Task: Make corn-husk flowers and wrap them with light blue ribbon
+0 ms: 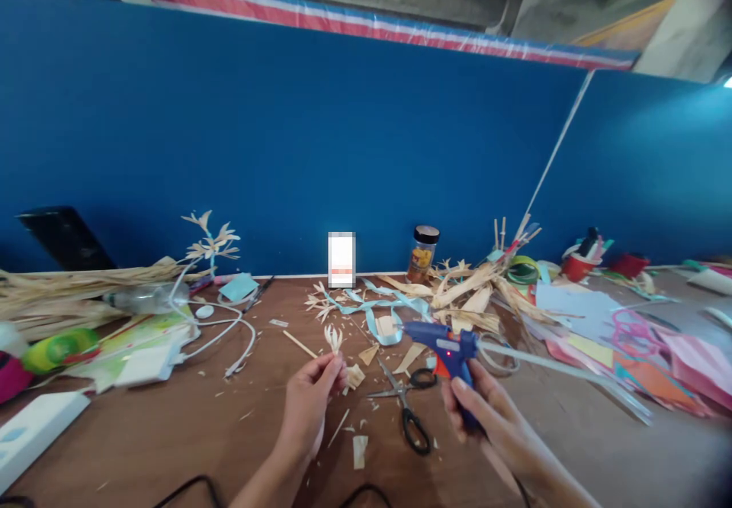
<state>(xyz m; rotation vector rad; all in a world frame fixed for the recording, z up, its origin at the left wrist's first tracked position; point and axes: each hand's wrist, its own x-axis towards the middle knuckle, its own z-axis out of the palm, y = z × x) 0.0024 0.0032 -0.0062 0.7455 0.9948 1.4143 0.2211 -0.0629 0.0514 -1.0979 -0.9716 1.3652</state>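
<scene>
Pinched between the thumb and fingers of my left hand [314,393] is a small pale flower of dried husk [333,338], its petals pointing up. My right hand [486,405] grips the handle of a blue glue gun [440,338], nozzle to the left and a red light showing on its side. A long clear glue stick [563,374] sticks out of its back. Between the hands, black-handled scissors [405,395] lie spread on the brown table. A thin wooden stick [300,344] lies just beyond my left hand, and husk scraps [354,376] are beside its fingertips.
Light-blue ribbon [371,306] and dried husks [472,290] lie behind the glue gun, near a black-lidded jar [423,252]. At left are a white cable [245,332], charger [152,363] and power strip [40,432]. Coloured paper [657,374] covers the right side; a blue partition [286,134] stands behind.
</scene>
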